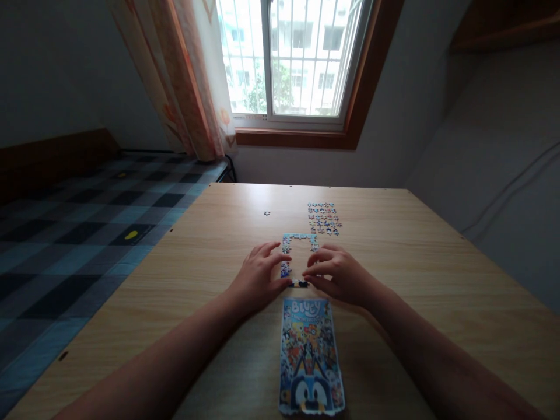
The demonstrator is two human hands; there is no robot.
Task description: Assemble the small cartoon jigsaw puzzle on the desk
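A partly joined jigsaw frame lies flat on the wooden table, with bare tabletop inside its border. My left hand is at its left side, fingers spread and thumb tip at the bottom-left corner. From the right, my right hand reaches over the frame's lower right, its thumb and index fingertips pinched together. Whatever lies between them is too small to make out, and that hand hides part of the right border. Just nearer to me lies a colourful Bluey picture packet, its printed side up.
Loose puzzle pieces sit in rows beyond the frame, to the right. A single piece lies apart at the back left. The wooden table adjoins a checked bed on the left; a barred window is behind.
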